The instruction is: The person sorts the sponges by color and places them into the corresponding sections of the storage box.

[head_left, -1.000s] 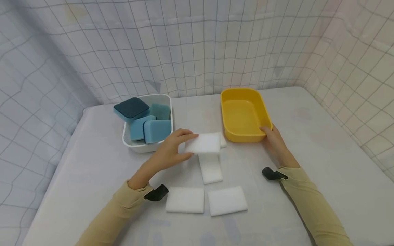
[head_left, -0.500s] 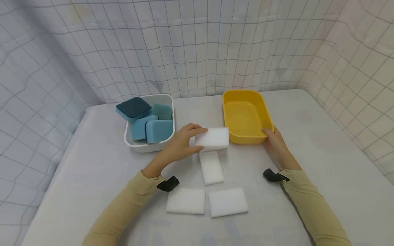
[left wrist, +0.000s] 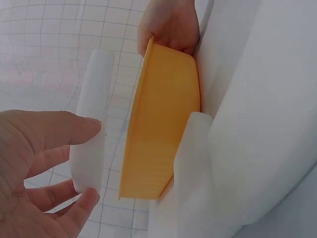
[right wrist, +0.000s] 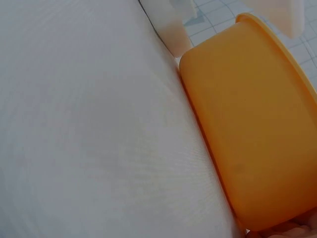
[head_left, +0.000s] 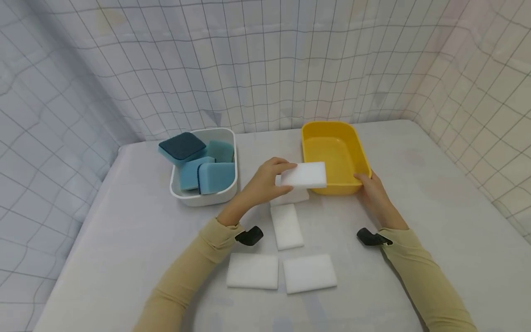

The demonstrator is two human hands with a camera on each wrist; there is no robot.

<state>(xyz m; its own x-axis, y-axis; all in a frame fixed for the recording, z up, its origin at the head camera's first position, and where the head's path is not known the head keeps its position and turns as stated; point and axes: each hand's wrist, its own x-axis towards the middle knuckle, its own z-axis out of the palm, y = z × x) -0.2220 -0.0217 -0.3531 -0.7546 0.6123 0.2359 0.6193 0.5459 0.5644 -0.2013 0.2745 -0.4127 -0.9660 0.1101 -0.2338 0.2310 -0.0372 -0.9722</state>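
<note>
My left hand pinches a white foam sponge between thumb and fingers. In the head view the sponge overlaps the front left rim of the yellow tub; in the left wrist view it is held up off the table, apart from the tub. My right hand grips the tub's front right corner, thumb over the rim. That hand shows only at the lower edge of the right wrist view. Inside the tub I see bare yellow floor. Another white sponge lies below the held one, partly hidden by it.
Several more white sponges lie flat toward the front: one upright-lying strip, one at left, one at right. A white tub with several blue sponges stands back left. A grid-patterned curtain hangs behind the table.
My left hand has carried the white sponge right and away from me, up to the yellow tub's front rim, uncovering another sponge beneath. My right hand has kept its grip on the tub.
</note>
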